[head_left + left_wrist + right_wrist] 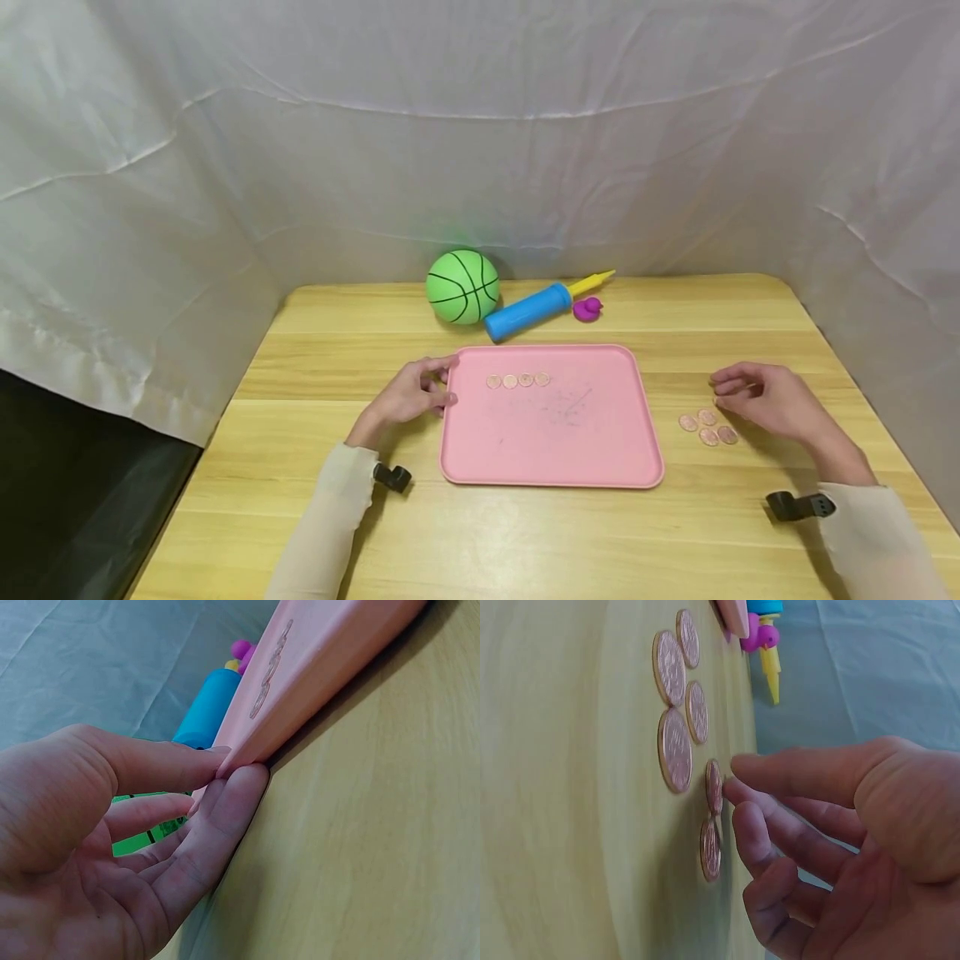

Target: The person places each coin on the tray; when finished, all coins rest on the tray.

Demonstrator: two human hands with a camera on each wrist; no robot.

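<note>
A pink tray [551, 458] lies on the table with a short row of copper-coloured coins [510, 381] near its far edge. My left hand [414, 390] pinches the tray's left rim, thumb on the upper side and fingers underneath, as the left wrist view shows. To the right of the tray, several loose coins [708, 436] lie flat on the wood. Over the far side of this group my right hand [768, 402] hovers with fingers loosely bent. In the right wrist view its fingertips are right beside a coin [714, 787], with nothing seen between thumb and fingers.
Behind the tray are a green ball [462, 287] with black lines, a blue hand pump [528, 312] with a yellow nozzle, and a small purple rubber duck [587, 309]. A pale cloth [525, 183] hangs along the back of the wooden table [525, 542].
</note>
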